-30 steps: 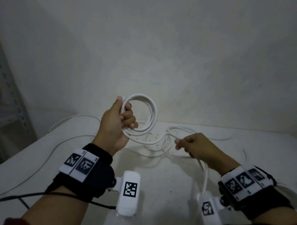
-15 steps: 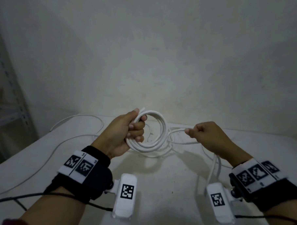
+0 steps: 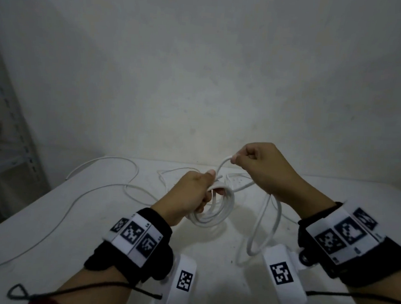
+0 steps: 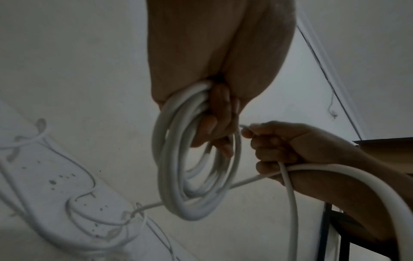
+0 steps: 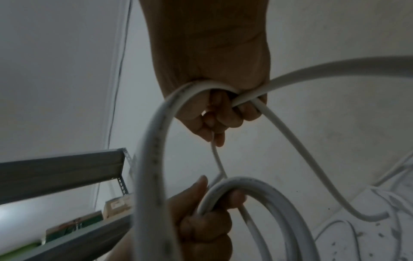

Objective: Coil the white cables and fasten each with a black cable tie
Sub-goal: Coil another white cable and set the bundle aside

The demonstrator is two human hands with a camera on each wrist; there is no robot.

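Observation:
My left hand (image 3: 191, 192) grips a coil of thick white cable (image 3: 217, 212) of several turns, held just above the white table (image 3: 99, 239). In the left wrist view the coil (image 4: 190, 185) hangs from its curled fingers (image 4: 220, 121). My right hand (image 3: 261, 166) is higher and to the right. It pinches the free strand (image 3: 224, 164) that runs from the coil. A slack loop (image 3: 264, 223) of the same cable hangs below its wrist. The right wrist view shows the loop (image 5: 152, 159) passing through the right hand's curled fingers (image 5: 220, 116), with the left hand (image 5: 201, 222) below.
Another white cable (image 3: 96, 188) lies loose across the left of the table and trails off its front left edge. Thinner white cables (image 3: 237, 178) lie tangled behind my hands. A grey metal shelf (image 3: 13, 148) stands at the far left. A bare wall is behind the table.
My left hand has lowered the coil toward the table and tipped it flatter. My right hand has risen and moved right, lifting the free strand, and a loop now hangs below it.

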